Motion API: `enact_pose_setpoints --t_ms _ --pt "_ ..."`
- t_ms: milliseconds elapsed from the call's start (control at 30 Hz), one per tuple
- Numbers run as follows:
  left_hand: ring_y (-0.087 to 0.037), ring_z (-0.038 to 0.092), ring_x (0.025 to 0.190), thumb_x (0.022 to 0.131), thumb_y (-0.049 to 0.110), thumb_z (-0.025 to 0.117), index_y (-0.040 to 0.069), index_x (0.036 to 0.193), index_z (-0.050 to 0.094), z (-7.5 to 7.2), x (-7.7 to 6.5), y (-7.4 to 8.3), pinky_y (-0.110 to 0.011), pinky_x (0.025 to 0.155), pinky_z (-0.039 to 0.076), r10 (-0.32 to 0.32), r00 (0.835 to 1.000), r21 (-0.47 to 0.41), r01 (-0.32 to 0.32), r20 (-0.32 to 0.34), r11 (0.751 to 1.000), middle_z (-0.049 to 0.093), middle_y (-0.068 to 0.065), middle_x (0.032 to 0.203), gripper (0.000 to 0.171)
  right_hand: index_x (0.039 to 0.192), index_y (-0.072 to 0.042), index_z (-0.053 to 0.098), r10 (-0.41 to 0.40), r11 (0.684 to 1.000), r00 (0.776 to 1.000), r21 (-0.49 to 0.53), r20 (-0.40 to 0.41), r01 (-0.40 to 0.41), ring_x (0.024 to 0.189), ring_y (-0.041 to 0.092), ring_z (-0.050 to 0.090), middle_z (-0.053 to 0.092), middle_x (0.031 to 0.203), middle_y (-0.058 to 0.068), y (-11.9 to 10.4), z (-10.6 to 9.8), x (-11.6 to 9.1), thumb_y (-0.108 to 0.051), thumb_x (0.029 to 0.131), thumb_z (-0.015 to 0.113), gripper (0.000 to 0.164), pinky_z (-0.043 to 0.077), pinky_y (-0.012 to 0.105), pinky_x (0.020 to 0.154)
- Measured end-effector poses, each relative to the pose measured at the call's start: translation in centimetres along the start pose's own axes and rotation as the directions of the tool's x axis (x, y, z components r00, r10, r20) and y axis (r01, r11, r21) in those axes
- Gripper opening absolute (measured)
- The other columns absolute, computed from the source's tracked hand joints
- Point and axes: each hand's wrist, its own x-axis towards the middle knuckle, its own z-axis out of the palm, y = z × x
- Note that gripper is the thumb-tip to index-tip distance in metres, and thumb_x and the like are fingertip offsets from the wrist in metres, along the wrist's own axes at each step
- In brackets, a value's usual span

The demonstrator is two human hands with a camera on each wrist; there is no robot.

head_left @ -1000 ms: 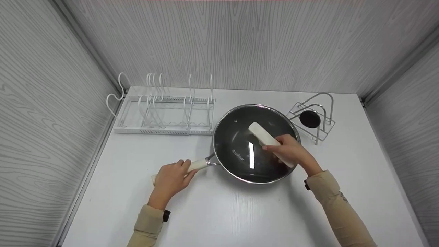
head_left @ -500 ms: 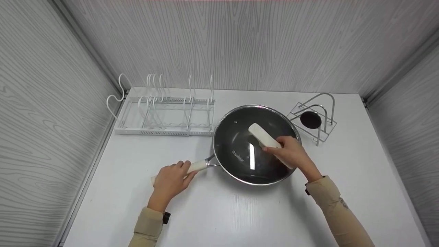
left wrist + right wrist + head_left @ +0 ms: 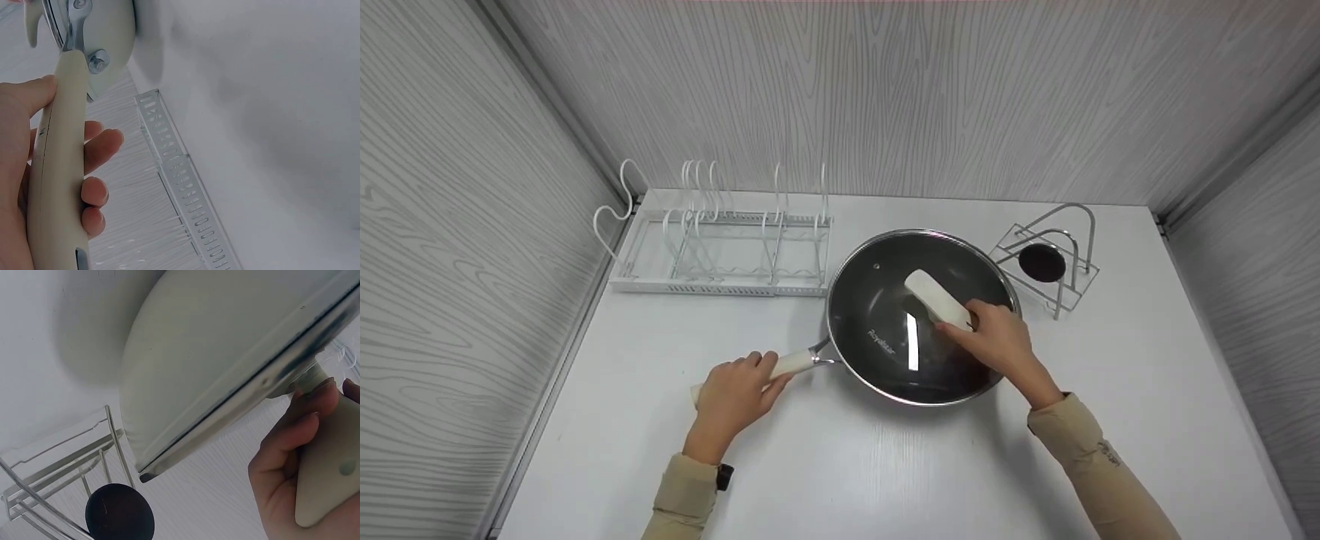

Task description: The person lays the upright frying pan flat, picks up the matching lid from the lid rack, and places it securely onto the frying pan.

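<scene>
A wok with a cream outside [image 3: 180, 365] sits on the white table, covered by a dark-looking glass lid [image 3: 870, 300] marked "Royalstar". My left hand [image 3: 735, 394] grips the wok's long cream handle [image 3: 793, 364], which points to the lower left. In the left wrist view the thumb lies along that handle [image 3: 62, 157] and the fingertips wrap round its other side. My right hand [image 3: 996, 341] holds the lid's cream bar handle [image 3: 934, 295] near its right end, the palm covering that end. In the right wrist view the lid's metal rim [image 3: 225, 419] lies along the wok's edge.
Behind and left stands a white metal rack [image 3: 720, 286] with upright wire dividers. To the wok's right, close to its rim, is a small wire stand [image 3: 1084, 262] with a dark round disc [image 3: 1042, 262]. Grey wood-grain panels [image 3: 840, 97] enclose the table's back and sides.
My right hand has shifted slightly on the lid handle, and the handle's lower end, visible before, is now covered. My left hand, the wok and the lid stay nearly in place.
</scene>
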Motion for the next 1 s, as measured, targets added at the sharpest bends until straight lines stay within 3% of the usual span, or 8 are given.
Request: enact_pose_setpoints --t_ms 300,467,667,767,900,1000 --pt "-0.014 0.043 0.047 0.091 0.04 0.07 0.007 0.092 0.06 0.1 0.0 0.1 -0.029 0.04 0.039 -0.003 1.0 -0.005 0.003 -0.003 1.0 0.051 -0.003 0.064 0.034 0.085 -0.004 0.063 -0.015 1.0 0.998 -0.003 -0.057 0.015 0.057 0.02 0.047 0.05 0.061 0.001 0.1 0.2 -0.4 -0.047 0.081 0.077 0.045 0.034 0.035 0.051" --pt "-0.013 0.043 0.048 0.09 0.04 0.071 0.007 0.092 0.061 0.1 0.2 0.2 -0.029 0.04 0.04 -0.001 1.0 -0.017 0.001 -0.003 1.0 0.052 -0.003 0.064 0.034 0.098 -0.003 0.068 0.003 0.997 0.995 0.079 -0.104 0.006 0.065 0.021 0.05 0.056 0.071 0.004 0.3 -0.2 -0.7 -0.044 0.08 0.079 0.045 0.036 0.035 0.057" --pt "-0.011 0.039 0.049 0.089 0.038 0.073 0.007 0.091 0.062 -0.5 0.5 0.1 -0.028 0.04 0.038 -0.024 1.0 -0.084 0.024 -0.003 0.996 0.053 -0.001 0.065 0.033 0.099 -0.005 0.069 0.003 0.98 0.988 0.199 -0.154 0.028 0.075 0.021 0.062 0.069 0.083 0.007 1.2 -1.4 -1.8 -0.033 0.089 0.074 0.031 0.048 0.037 0.068" --pt "-0.012 0.04 0.051 0.088 0.034 0.074 0.007 0.091 0.063 -0.9 0.5 0.1 -0.028 0.04 0.038 -0.051 0.999 -0.119 0.051 -0.003 0.992 0.055 -0.002 0.068 0.03 0.098 -0.004 0.07 -0.026 0.974 0.982 0.217 -0.189 0.067 0.074 0.019 0.066 0.07 0.083 0.005 1.8 -2.4 -2.5 -0.025 0.09 0.074 0.024 0.053 0.03 0.066" --pt "-0.014 0.048 0.054 0.088 0.028 0.075 0.005 0.092 0.066 -1.5 0.7 0.3 -0.028 0.043 0.044 -0.071 0.997 -0.144 0.066 -0.027 0.987 0.06 -0.006 0.074 0.025 0.098 -0.002 0.07 -0.068 0.966 0.968 0.225 -0.24 0.124 0.074 0.018 0.067 0.071 0.084 0.004 2.4 -4.0 -3.6 -0.016 0.089 0.075 0.017 0.049 0.014 0.061" --pt "-0.018 0.055 0.057 0.087 0.025 0.076 0.005 0.093 0.068 -2.3 0.9 0.6 -0.032 0.047 0.049 -0.075 0.995 -0.155 0.064 -0.062 0.986 0.063 -0.007 0.078 0.022 0.099 -0.003 0.07 -0.089 0.965 0.958 0.215 -0.272 0.151 0.075 0.017 0.067 0.072 0.085 0.003 2.6 -5.0 -4.4 -0.013 0.089 0.074 0.014 0.048 0.011 0.06"
